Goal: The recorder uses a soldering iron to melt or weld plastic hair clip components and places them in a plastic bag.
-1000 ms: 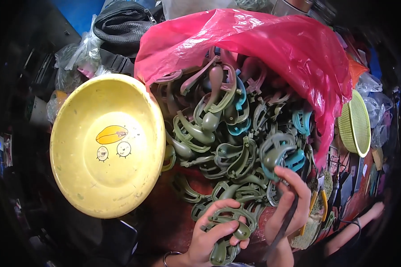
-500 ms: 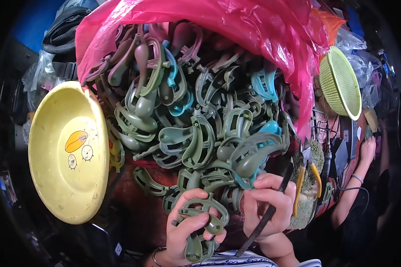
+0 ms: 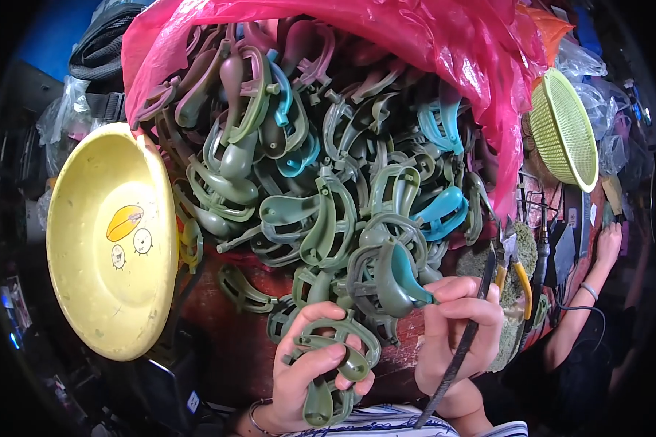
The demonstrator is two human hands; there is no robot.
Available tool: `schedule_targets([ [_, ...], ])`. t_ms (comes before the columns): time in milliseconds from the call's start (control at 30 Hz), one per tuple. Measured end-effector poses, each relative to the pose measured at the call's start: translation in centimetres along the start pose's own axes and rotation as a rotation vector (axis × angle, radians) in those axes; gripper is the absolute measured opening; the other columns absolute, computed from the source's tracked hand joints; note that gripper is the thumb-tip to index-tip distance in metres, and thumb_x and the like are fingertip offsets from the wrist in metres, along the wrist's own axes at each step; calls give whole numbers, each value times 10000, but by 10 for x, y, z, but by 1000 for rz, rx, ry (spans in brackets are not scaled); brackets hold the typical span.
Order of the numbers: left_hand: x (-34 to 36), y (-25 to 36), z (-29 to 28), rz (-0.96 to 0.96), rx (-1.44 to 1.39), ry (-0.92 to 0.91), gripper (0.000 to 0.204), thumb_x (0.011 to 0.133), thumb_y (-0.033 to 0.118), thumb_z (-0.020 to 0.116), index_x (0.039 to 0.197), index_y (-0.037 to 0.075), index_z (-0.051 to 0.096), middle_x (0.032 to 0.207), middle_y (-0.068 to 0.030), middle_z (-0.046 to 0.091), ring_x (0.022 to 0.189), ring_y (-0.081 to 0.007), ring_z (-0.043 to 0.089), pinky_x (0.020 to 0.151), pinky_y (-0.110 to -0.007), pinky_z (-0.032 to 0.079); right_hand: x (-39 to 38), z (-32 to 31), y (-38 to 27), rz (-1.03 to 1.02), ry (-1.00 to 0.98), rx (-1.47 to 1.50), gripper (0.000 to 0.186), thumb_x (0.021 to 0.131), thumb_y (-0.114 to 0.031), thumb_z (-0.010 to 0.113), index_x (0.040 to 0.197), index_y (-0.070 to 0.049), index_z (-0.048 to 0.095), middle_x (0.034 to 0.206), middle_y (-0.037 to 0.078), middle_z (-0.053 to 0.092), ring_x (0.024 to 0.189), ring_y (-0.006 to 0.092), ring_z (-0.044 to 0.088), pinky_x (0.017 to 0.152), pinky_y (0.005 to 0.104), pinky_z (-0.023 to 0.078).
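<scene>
My left hand (image 3: 306, 368) is closed round several olive-green moulded plastic pieces (image 3: 324, 397) with curved frames and spoon-like ends, low in the middle. Right of it, my right hand (image 3: 455, 339) grips a long dark flat tool (image 3: 463, 349) and pinches a grey-green and teal piece (image 3: 386, 273) at its teal tip. Just above both hands lies a big pile of similar green, mauve and cyan pieces (image 3: 328, 218), spilling from a pink plastic bag (image 3: 459, 44).
A yellow basin (image 3: 87, 284) stands left. At right are yellow-handled cutters (image 3: 521, 284), a green pad (image 3: 503, 353), a green mesh basket (image 3: 565, 131) and another person's arm (image 3: 598, 269) on the red table (image 3: 233, 339). A black mesh bag (image 3: 106, 40) lies upper left.
The view has shifted, so the pile and basin appear further left and higher. My right hand has turned the pinched piece, showing more teal. My left hand keeps its grip.
</scene>
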State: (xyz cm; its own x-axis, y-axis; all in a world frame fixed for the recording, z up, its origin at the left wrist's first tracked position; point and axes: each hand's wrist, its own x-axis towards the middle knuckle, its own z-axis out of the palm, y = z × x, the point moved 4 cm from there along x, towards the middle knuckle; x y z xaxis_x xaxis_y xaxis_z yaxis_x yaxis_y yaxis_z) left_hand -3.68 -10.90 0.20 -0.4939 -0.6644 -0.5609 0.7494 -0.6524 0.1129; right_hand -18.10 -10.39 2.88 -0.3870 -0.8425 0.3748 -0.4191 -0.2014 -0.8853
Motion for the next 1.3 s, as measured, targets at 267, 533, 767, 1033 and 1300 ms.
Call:
schedule_targets([
  [267, 0, -1, 4, -2, 3, -9, 370, 781, -41, 449, 1139, 1, 366, 849, -167, 500, 581, -131, 462, 534, -357, 456, 3, -6, -10, -247, 29, -230, 250, 665, 92, 599, 863, -19, 494, 794, 129, 499, 685, 232, 570, 596, 298, 506],
  [533, 0, -4, 4, -101, 160, -34, 459, 774, -35, 465, 1211, -45, 328, 855, -149, 526, 579, -129, 471, 552, -344, 468, -1, -7, 8, -4, 50, 0, 248, 691, 131, 551, 895, 16, 472, 862, 158, 495, 724, 223, 560, 647, 277, 476],
  [767, 1, -3, 5, -94, 185, -28, 457, 763, -32, 475, 1199, -56, 341, 826, -147, 531, 549, -128, 464, 529, -348, 471, 4, -8, 10, 196, 26, 214, 215, 751, 93, 527, 940, 30, 448, 904, 154, 491, 771, 189, 541, 675, 252, 446],
  [1033, 1, -3, 6, -75, 228, 10, 454, 746, -33, 479, 1181, -63, 357, 784, -160, 531, 535, -136, 463, 499, -350, 470, 6, -5, 12, 274, -41, 143, 186, 742, 107, 537, 910, 30, 517, 888, 128, 539, 750, 119, 531, 626, 203, 436],
  [1300, 0, -3, 7, -47, 196, -10, 448, 742, -36, 469, 1177, -60, 362, 797, -160, 538, 530, -134, 465, 496, -346, 466, 19, -7, 14, 0, 57, -458, 179, 883, -70, 402, 960, 38, 522, 1059, 174, 532, 826, 160, 548, 572, 204, 452],
])
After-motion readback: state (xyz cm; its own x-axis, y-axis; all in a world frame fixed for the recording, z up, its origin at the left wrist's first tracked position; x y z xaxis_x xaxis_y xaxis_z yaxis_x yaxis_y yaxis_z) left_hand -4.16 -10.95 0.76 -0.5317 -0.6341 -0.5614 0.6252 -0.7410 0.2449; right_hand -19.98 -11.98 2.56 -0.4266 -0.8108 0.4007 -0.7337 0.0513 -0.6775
